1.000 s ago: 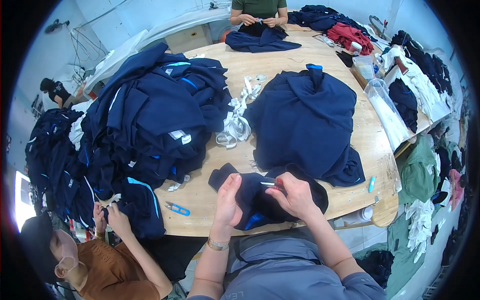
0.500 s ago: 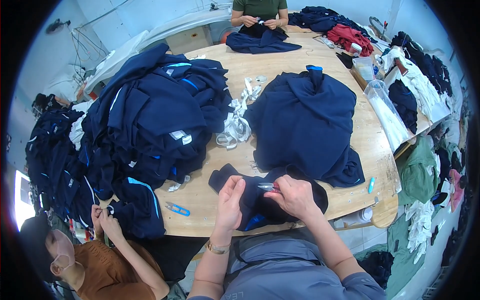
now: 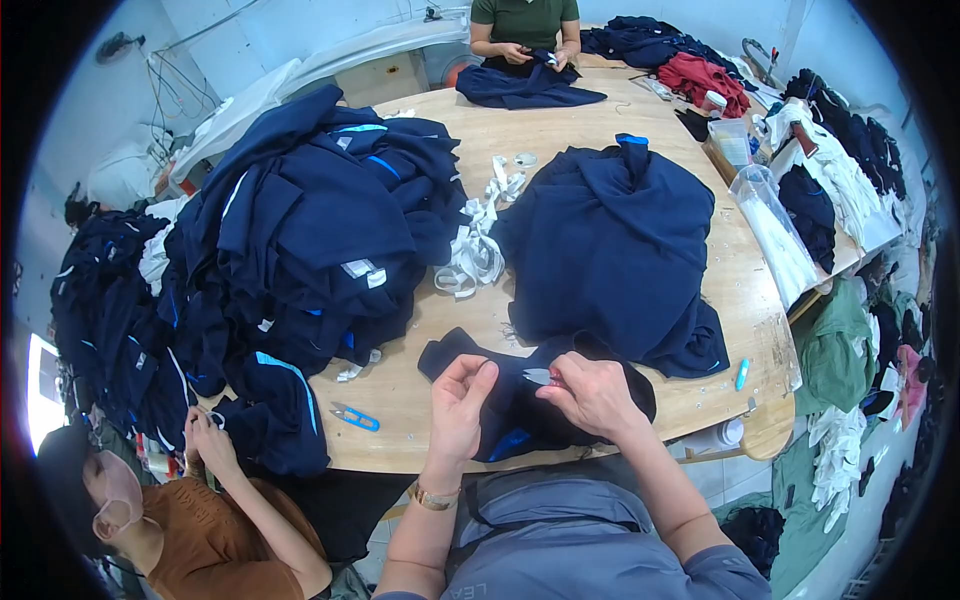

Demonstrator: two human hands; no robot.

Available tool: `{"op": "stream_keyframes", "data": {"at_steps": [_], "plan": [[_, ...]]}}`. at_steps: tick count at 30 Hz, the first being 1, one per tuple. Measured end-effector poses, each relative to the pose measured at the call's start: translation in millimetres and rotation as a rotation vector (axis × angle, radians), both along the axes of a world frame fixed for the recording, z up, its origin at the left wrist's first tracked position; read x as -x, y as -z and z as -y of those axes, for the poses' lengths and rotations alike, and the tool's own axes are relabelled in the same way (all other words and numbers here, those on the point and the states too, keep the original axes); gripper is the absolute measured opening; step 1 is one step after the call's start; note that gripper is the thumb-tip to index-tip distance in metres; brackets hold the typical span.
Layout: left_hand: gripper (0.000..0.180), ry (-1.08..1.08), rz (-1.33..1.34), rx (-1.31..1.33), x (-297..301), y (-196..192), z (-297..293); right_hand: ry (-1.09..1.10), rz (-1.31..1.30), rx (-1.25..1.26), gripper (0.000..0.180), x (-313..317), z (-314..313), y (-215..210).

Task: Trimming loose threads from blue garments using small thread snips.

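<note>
In front of me a dark navy garment (image 3: 515, 415) with a bright blue patch lies at the table's near edge. My left hand (image 3: 462, 400) is raised over its left part, thumb and fingertips pinched together; whatever is between them is too small to make out. My right hand (image 3: 590, 395) is closed round a pair of thread snips (image 3: 540, 377), with red showing at the grip. The silver blades stick out toward my left hand, above the navy cloth and a short way from the left fingers.
Left stands a tall heap of navy garments (image 3: 310, 220); ahead right, a smaller navy pile (image 3: 610, 250). White tape strips (image 3: 470, 255) lie between them. Blue snips (image 3: 355, 417) and a light blue marker-like tool (image 3: 742, 374) rest nearby. Co-workers sit left (image 3: 220, 530) and across (image 3: 525, 25).
The snips' blades look more closed and turned slightly in my right hand. My left hand has barely shifted. The co-worker across has moved their hands on the navy cloth.
</note>
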State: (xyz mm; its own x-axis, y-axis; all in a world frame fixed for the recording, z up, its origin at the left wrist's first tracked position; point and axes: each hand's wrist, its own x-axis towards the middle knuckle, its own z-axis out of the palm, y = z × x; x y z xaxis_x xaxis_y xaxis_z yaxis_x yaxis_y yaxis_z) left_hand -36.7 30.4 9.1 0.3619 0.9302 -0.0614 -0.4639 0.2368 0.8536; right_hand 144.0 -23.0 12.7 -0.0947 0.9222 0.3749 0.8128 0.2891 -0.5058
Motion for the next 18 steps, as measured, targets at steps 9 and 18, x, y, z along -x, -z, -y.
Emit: {"op": "stream_keyframes", "data": {"at_steps": [9,18], "plan": [[0.005,0.007,-0.069,-0.076,1,-5,2,-0.073,-0.008,0.027,0.036,-3,-4,-8],[0.006,0.033,-0.196,-0.151,1,-12,3,-0.117,0.024,0.134,0.034,-9,-5,-24]]}}
